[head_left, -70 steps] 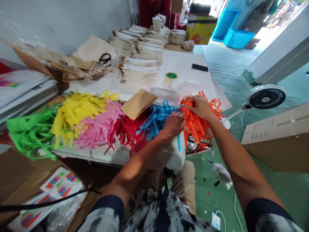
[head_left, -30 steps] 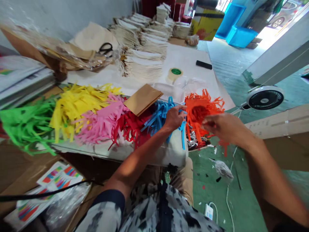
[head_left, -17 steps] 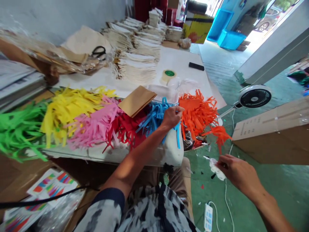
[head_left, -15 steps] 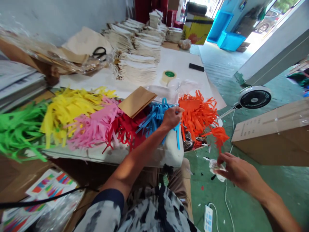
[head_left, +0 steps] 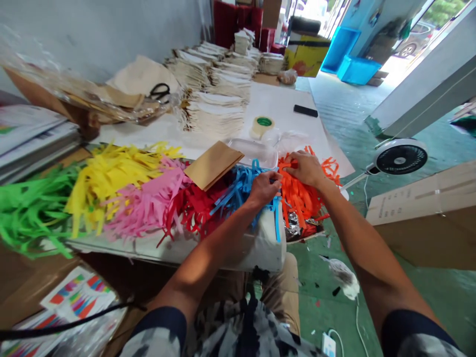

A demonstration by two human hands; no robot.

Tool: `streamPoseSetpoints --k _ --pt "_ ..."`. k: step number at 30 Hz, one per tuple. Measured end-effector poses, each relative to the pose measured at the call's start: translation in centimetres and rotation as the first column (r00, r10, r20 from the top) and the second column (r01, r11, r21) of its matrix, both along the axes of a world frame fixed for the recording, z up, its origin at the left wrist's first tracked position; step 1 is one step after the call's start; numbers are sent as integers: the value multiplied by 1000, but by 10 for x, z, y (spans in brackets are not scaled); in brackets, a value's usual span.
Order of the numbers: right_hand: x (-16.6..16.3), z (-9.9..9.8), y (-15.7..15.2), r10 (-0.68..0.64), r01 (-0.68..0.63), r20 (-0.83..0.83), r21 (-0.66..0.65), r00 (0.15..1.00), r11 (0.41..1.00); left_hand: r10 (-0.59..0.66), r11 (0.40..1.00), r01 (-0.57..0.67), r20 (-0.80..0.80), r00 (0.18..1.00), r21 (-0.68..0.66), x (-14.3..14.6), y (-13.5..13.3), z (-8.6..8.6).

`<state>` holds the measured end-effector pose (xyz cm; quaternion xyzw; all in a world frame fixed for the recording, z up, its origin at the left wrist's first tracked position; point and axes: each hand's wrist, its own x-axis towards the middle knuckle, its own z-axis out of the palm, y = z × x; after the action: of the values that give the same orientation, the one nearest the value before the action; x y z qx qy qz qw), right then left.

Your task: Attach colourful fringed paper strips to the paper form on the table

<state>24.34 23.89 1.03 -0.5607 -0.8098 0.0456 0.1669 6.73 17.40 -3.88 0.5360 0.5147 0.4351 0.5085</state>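
Observation:
My right hand is on the pile of orange fringed paper at the table's right end, its fingers bent onto the upper part of the strips. Just left of it, my left hand is closed over the edge of the blue fringed paper; whatever its fingertips pinch is too small to make out. Leftward along the front edge lie red fringed paper, pink fringed paper, yellow fringed paper and green fringed paper. A folded brown paper piece rests over the red and blue.
Behind are a clear plastic tray, a tape roll, a black phone-like object, stacked cream bundles and scissors. A fan and a cardboard box stand to the right.
My right hand has moved from the lower right, where it held a small orange fringed piece, up and left onto the orange pile. My left hand stays near the blue paper.

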Motion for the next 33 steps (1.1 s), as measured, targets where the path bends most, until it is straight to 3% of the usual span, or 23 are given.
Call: streamPoseSetpoints --k 3,10,16,22,26,29,33 --pt "8 4 5 53 -56 -51 -48 997 997 36 999 -34 42 998 -26 -2 2 8" --pt "28 16 -2 138 -168 -353 -55 925 984 107 994 -104 94 990 -35 3 6 18" --pt "30 17 -10 124 -216 -529 -115 839 970 115 992 -112 -61 992 52 11 14 16" --pt "27 29 -12 58 -136 -633 -75 772 988 185 954 -110 -260 948 277 13 17 12" --pt "25 38 -10 42 -107 -678 -55 734 993 192 942 -99 -274 942 320 12 15 10" --pt "22 41 -10 92 -145 -639 -32 764 989 218 916 -120 -224 950 383 14 14 13" --pt "19 43 -10 131 -173 -587 -16 799 985 251 892 -97 -305 919 441 17 17 17"
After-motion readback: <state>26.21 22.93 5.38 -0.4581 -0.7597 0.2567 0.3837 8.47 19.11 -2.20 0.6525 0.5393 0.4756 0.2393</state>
